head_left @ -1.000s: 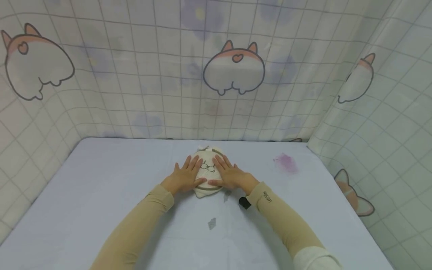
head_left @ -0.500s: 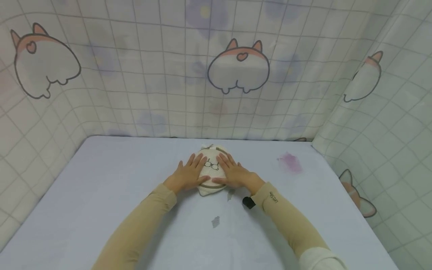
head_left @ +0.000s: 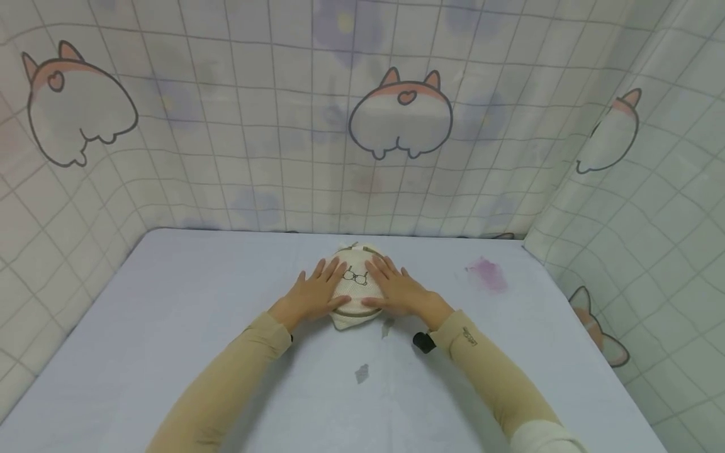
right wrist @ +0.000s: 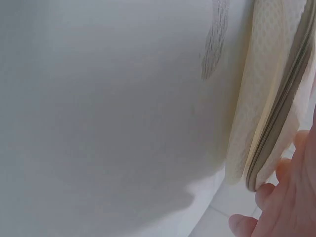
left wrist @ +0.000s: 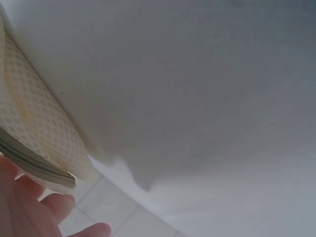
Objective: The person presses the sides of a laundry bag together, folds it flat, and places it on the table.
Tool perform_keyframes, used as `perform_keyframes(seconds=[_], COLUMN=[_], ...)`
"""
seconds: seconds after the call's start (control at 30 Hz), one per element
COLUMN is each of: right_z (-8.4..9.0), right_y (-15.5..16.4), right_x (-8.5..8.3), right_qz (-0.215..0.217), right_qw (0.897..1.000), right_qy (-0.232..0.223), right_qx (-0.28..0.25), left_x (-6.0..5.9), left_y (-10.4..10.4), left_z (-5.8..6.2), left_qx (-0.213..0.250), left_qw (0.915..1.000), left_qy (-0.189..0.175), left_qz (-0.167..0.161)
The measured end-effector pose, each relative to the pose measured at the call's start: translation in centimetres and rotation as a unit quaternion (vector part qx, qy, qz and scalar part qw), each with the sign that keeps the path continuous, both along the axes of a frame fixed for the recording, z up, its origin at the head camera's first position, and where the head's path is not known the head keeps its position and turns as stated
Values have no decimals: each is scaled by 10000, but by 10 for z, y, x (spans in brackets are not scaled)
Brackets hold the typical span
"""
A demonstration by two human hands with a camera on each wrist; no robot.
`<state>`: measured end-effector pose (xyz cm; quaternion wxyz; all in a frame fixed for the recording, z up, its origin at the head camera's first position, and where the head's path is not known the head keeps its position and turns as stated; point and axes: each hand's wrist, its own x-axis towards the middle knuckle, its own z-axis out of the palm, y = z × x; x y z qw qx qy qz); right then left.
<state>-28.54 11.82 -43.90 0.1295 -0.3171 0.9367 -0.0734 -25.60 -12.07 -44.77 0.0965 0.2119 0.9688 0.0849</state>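
Note:
A cream mesh zippered laundry bag (head_left: pixel 355 290), puffed and rounded, lies near the far edge of the table. Line-drawn glasses are printed on its top. My left hand (head_left: pixel 310 296) rests on its left side, fingers spread and straight. On the right side lies my right hand (head_left: pixel 403 296), spread the same way, with a gap between the thumbs. In the left wrist view a grey-green zipper (left wrist: pixel 34 164) runs along the bag's side near the fingers. The right wrist view shows the zipper (right wrist: pixel 285 96) too. The bag's underside is hidden.
The table (head_left: pixel 187 314) has a pale cloth with grey patches (head_left: pixel 362 374) and a pink stain (head_left: pixel 488 274). A small black object (head_left: pixel 423 342) shows beside the right cuff. Gridded curtains (head_left: pixel 255 138) hang behind and at both sides.
The head view has shifted slightly. My hands have eased a little apart on the bag, the right one moving slightly right. The bag stays in place.

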Motion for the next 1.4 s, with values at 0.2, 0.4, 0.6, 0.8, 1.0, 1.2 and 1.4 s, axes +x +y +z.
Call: perform_keyframes(seconds=[0.2, 0.4, 0.6, 0.8, 1.0, 1.2, 1.4], right_z=[1, -3, -6, -8, -11, -13, -13], right_y=[7, 10, 9, 7, 6, 6, 4], right_x=[3, 0, -4, -5, -5, -3, -3], right_qz=[133, 284, 186, 75, 37, 0, 6], right_qw=[9999, 9996, 9995, 9991, 9983, 9979, 9980], right_qy=[44, 23, -136, -266, -386, -501, -434], right_qx=[-81, -14, 205, 318, 433, 408, 455], left_x=[2, 3, 2, 2, 0, 0, -1], left_y=[-3, -2, 1, 2, 2, 1, 1], left_z=[-3, -5, -4, -2, -5, -9, -9], left_qx=[34, -87, -327, -420, -442, -448, -534], left_qw=[9999, 9997, 9992, 9990, 9989, 9988, 9984], left_qy=[162, 213, 150, 58, 6, -149, -174], left_qz=[-32, -107, -150, -142, -145, -113, -79])
